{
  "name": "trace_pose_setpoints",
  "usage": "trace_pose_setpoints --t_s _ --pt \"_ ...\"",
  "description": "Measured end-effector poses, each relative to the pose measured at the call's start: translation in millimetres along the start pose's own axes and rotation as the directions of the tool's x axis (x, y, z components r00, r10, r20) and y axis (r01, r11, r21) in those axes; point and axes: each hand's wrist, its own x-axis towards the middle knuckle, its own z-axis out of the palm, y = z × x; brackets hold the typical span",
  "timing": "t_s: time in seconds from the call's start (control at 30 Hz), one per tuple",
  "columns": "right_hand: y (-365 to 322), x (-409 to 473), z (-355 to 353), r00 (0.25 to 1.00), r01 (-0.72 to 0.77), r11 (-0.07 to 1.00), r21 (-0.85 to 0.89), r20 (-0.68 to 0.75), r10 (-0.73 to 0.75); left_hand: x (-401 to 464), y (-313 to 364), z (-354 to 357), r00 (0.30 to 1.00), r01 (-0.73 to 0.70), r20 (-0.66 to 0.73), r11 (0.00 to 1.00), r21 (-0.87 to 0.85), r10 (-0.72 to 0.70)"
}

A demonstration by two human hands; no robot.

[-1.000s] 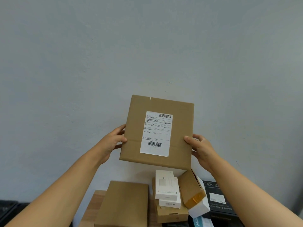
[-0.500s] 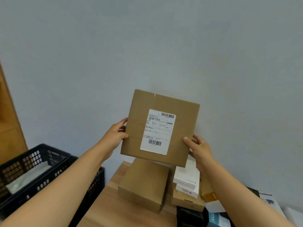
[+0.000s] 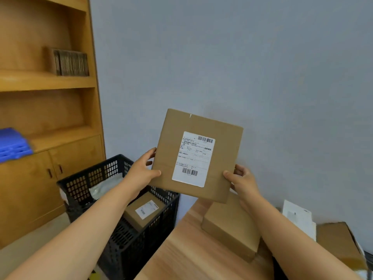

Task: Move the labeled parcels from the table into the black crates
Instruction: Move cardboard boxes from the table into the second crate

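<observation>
Parcel in hand: you are holding a flat brown cardboard parcel (image 3: 196, 156) up in front of the grey wall (image 3: 262, 57), its broad face towards you and tilted a little clockwise.
Label: a white shipping label (image 3: 193, 159) sits near the middle of that face, with one barcode at its top and one near its bottom; the print is too small to read.
Left hand: your left hand (image 3: 141, 172) grips the parcel's left edge, thumb on the front, fingers curled behind.
Right hand: your right hand (image 3: 241, 180) grips the lower right edge the same way, thumb on the front.
Where it is: the parcel is in the air, above the table's (image 3: 191, 255) left end and just right of the black crate (image 3: 121, 199).
Black crate: left of the parcel, standing against the table; it holds a small labelled box (image 3: 144, 212) and a pale plastic mailer (image 3: 105, 185).
Table: light wood, below the parcel; a plain brown box (image 3: 230, 227) lies under your right forearm, with white and brown packages further right.
Room: a wooden shelf unit (image 3: 46, 118) stands left of the crate, with something blue (image 3: 13, 144) on its ledge.
</observation>
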Motion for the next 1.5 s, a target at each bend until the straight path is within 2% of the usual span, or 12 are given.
trace_pose_setpoints --t_s 0.3,0.53,0.8,0.9,1.1,1.23,1.5 --pt "32.8 -15.8 202.7 0.994 -0.081 0.997 -0.017 0.07 0.082 13.3 -70.8 -184.6 0.996 0.066 -0.068 0.998 -0.002 -0.066" --pt "59.6 -14.9 290.2 0.988 -0.129 0.991 -0.041 0.083 0.132 40.3 -115.5 -259.2 0.993 0.113 -0.035 0.993 -0.017 -0.114" --pt "96.0 20.2 327.3 0.98 -0.182 0.981 -0.07 0.071 0.187 92.5 -160.7 -271.3 0.979 0.198 0.039 0.979 0.054 -0.2" --pt "120.0 46.9 338.7 0.963 -0.252 0.966 -0.062 0.08 0.256 119.3 -180.1 -271.8 0.971 0.225 0.066 0.969 0.101 -0.232" --pt "168.7 111.5 377.0 0.902 -0.42 0.907 -0.036 0.096 0.422 196.9 -219.5 -273.2 0.949 0.273 0.094 0.935 0.225 -0.299" --pt "196.5 153.7 393.7 0.837 -0.537 0.842 -0.053 0.089 0.54 255.6 -248.7 -269.2 0.914 0.346 0.134 0.907 0.242 -0.384" --pt "240.7 197.7 393.5 0.739 -0.647 0.736 -0.202 0.075 0.67 325.0 -315.2 -232.7 0.829 0.443 0.226 0.848 0.291 -0.511"
